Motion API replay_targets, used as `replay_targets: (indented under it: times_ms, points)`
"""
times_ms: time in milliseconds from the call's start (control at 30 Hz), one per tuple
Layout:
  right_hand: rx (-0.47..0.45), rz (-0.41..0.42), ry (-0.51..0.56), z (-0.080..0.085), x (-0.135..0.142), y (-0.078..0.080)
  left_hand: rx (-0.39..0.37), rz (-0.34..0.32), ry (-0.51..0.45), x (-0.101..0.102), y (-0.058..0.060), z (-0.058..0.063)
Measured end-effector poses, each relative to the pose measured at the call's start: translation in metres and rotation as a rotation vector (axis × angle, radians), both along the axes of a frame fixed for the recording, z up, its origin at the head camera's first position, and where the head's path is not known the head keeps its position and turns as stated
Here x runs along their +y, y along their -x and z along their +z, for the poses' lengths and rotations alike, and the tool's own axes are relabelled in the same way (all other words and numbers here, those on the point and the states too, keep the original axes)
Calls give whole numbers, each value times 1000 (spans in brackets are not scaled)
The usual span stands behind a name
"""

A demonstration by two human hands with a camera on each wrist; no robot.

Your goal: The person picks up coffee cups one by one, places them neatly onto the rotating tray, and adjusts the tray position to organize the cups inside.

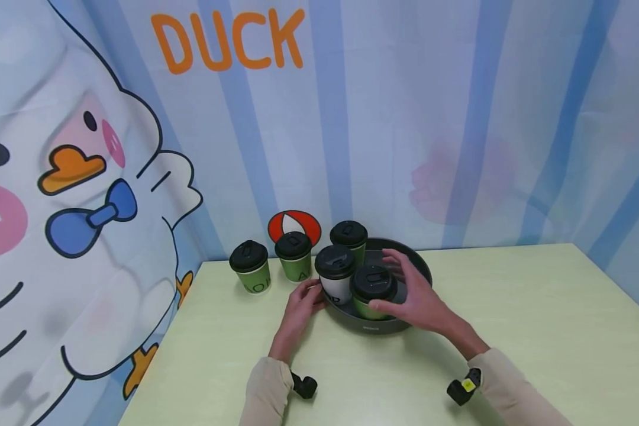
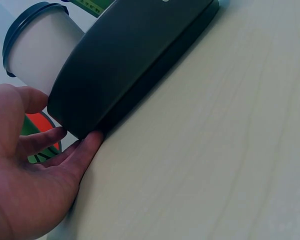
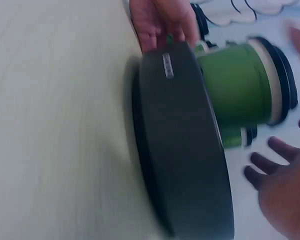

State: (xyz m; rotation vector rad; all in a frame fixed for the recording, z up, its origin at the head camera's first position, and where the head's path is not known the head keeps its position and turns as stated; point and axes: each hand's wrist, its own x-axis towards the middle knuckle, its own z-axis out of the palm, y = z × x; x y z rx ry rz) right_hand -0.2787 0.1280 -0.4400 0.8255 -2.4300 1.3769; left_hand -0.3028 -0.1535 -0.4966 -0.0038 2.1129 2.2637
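My left hand (image 1: 301,303) grips the left rim of a round dark grey tray (image 2: 125,60), thumb at the upper edge and fingers at its side and base. In the tray stand a white paper cup (image 1: 334,288) and a green paper cup (image 1: 370,307), both with black lids. Another green cup (image 1: 349,236) stands behind them at the tray's back left. Around the front green cup, my right hand (image 1: 423,299) is spread, its thumb before the cup and its fingers behind. In the right wrist view, those fingers (image 3: 275,162) are apart from the cup.
Two more green lidded cups, one at the far left (image 1: 250,269) and one nearer the tray (image 1: 294,257), stand on the pale wooden table (image 1: 511,331). A cartoon-printed cloth backdrop (image 1: 394,118) rises along the table's back edge.
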Motion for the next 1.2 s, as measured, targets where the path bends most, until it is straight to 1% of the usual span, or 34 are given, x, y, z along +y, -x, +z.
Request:
replay_targets:
  times_ms: [67, 133, 200, 233, 267, 300, 333, 367, 400, 467, 500, 567, 633, 767, 833, 933, 1067, 1133, 1200]
  points:
    - [42, -62, 76, -2, 11, 4, 7, 1, 2, 0, 0, -1]
    - [74, -178, 111, -4, 24, 9, 10, 2, 4, 0, -1, 0]
    - [62, -310, 107, -8, 37, 15, 10, 1, 11, -1, -1, -1]
    - [34, -373, 84, -10, 44, 17, 10, 1, 12, -1, -1, -1]
    - [-14, -419, 53, -13, 51, 19, 10, 3, 14, -1, -1, 0]
    - [-79, -453, 15, -16, 57, 20, 9, 5, 15, 0, -1, 0]
    - [-153, -468, -14, -18, 62, 21, 10, 5, 18, 0, -1, 0]
    - [-239, -455, -15, -21, 66, 22, 8, 6, 18, -1, -1, 0]
    - [-325, -425, 8, -24, 69, 23, 8, 7, 21, 0, -1, 1]
    - [-486, -352, 83, -29, 73, 25, 5, 7, 26, 0, -1, 1]
    - [-550, -312, 130, -31, 74, 27, 3, 6, 27, 0, -1, 1]
    - [-639, -239, 228, -35, 74, 29, -4, 5, 25, 0, -1, 1]
    - [-671, -199, 254, -37, 73, 31, -5, 2, 26, 0, 0, 0]
    - [-703, -126, 293, -37, 75, 33, -5, -2, 24, -1, 1, -3]
    - [-719, -70, 305, -36, 79, 32, -2, 3, 24, -1, 1, -3]
    - [-746, 40, 284, -35, 88, 31, 1, 14, 32, 0, 1, -3]
    - [-821, 158, 213, -34, 97, 30, 9, 28, 43, 1, 1, -2]
    - [-859, 173, 197, -35, 99, 30, 14, 35, 40, 2, 1, -2]
    - [-857, 169, 208, -35, 98, 30, 20, 42, 32, 2, 1, -1]
